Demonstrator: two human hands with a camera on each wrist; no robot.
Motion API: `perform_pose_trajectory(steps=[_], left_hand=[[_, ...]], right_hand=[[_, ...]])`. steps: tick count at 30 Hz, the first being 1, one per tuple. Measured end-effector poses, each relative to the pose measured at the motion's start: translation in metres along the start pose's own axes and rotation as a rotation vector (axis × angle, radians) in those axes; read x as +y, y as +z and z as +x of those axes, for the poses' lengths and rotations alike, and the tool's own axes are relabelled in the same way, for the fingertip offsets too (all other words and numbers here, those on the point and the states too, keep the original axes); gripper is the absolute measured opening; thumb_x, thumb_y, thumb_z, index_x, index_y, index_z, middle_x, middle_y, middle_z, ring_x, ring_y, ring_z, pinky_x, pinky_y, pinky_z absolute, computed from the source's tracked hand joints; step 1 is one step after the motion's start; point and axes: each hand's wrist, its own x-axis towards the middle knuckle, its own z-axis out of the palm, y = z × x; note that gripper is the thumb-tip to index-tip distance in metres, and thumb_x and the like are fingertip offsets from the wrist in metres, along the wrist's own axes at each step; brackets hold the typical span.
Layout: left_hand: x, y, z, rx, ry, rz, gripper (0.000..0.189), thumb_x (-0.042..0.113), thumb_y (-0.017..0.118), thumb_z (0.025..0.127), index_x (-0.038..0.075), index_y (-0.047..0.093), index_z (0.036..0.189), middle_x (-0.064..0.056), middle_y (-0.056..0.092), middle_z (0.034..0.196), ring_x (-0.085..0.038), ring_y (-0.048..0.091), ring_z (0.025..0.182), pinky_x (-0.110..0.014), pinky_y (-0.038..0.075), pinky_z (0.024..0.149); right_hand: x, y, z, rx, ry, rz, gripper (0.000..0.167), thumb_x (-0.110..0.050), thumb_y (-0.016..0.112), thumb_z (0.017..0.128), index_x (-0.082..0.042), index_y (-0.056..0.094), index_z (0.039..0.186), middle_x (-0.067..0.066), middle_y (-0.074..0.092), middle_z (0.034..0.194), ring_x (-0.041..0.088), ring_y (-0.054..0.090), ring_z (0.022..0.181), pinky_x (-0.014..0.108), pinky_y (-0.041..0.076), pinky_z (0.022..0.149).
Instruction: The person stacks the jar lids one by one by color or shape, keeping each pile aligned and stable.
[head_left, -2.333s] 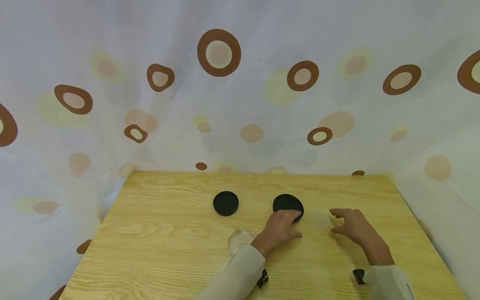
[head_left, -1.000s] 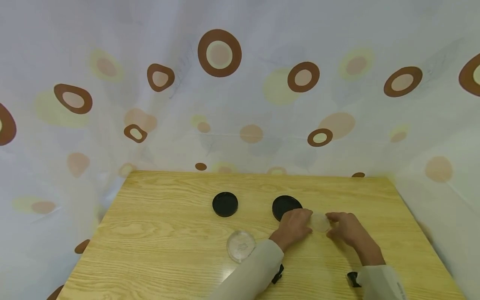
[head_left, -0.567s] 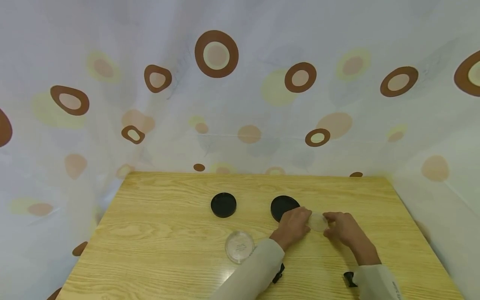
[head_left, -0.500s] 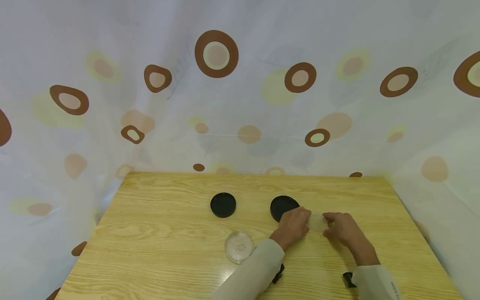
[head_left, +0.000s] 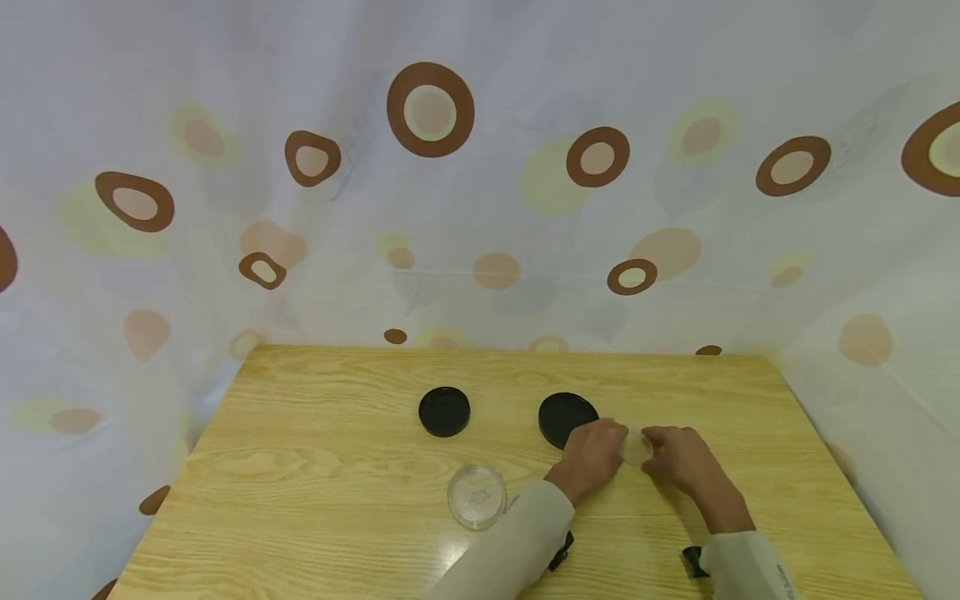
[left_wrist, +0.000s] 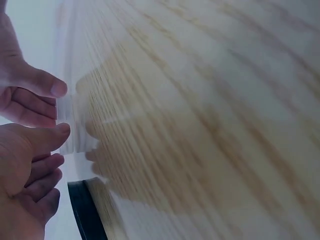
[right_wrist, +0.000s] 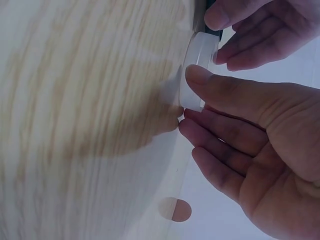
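Both hands meet at a small clear round plastic dish point(head_left: 636, 448) on the right half of the table. My left hand point(head_left: 591, 457) pinches its left side, and my right hand point(head_left: 690, 468) grips the opposite side. In the right wrist view, the right thumb presses the whitish rim of the dish point(right_wrist: 191, 96), with the fingers curled behind it. The left fingertips sit at the far end of the rim there. Just beyond the left hand lies a black round dish point(head_left: 566, 417), partly covered by that hand; its dark rim point(left_wrist: 86, 210) shows in the left wrist view.
Another black round dish point(head_left: 444, 411) lies further left. A larger clear round dish point(head_left: 477, 497) with faint print sits beside the left sleeve point(head_left: 510, 542). The wood-grain table point(head_left: 322, 483) ends at a patterned white cloth point(head_left: 495, 200) behind and along both sides.
The left hand has moved right from beside the black dish to the small clear dish. Both hands, apart from it at first, have closed in on its sides.
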Motion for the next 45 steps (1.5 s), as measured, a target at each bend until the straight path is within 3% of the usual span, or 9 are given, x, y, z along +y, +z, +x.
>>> perform_pose_trajectory(steps=[10,21,29,38,45], left_hand=[[0.004,-0.002,0.002,0.001,-0.034,-0.014,0.008,0.028,0.069,0.087,0.024,0.065,0.092,0.011,0.066,0.091,-0.001,0.061,0.08,-0.015,0.046,0.058],[0.006,-0.005,0.001,0.001,-0.064,-0.112,0.018,0.027,0.072,0.084,0.027,0.068,0.101,0.016,0.069,0.102,0.002,0.063,0.087,-0.014,0.048,0.065],[0.005,-0.014,-0.003,0.027,-0.06,-0.155,0.032,0.028,0.075,0.082,0.028,0.069,0.113,0.017,0.069,0.108,0.002,0.064,0.094,-0.013,0.051,0.074],[0.004,-0.021,-0.004,0.017,-0.057,-0.205,0.035,0.029,0.076,0.08,0.029,0.068,0.114,0.016,0.069,0.109,0.0,0.065,0.094,-0.015,0.052,0.075],[0.0,-0.023,-0.01,0.026,-0.041,-0.25,0.039,0.028,0.077,0.079,0.026,0.068,0.117,0.015,0.069,0.111,-0.001,0.065,0.096,-0.014,0.052,0.076]], right_hand=[[-0.001,-0.002,-0.001,-0.016,0.022,0.005,0.043,-0.007,0.076,0.076,0.006,0.064,0.115,0.025,0.067,0.107,0.04,0.063,0.097,0.051,0.052,0.081],[-0.001,-0.007,-0.008,-0.004,0.012,-0.014,0.049,-0.012,0.076,0.077,0.009,0.061,0.118,0.028,0.065,0.109,0.043,0.062,0.098,0.051,0.053,0.08],[-0.003,-0.012,-0.014,0.006,-0.015,-0.008,0.053,-0.017,0.078,0.076,0.009,0.061,0.119,0.027,0.066,0.106,0.042,0.063,0.096,0.05,0.054,0.078],[-0.006,-0.018,-0.017,-0.001,-0.051,0.008,0.049,-0.011,0.076,0.077,0.01,0.061,0.118,0.029,0.065,0.108,0.042,0.064,0.095,0.046,0.056,0.073],[-0.011,-0.019,-0.022,0.025,-0.068,-0.008,0.045,-0.01,0.075,0.078,0.008,0.062,0.117,0.026,0.067,0.106,0.042,0.063,0.099,0.049,0.055,0.077]])
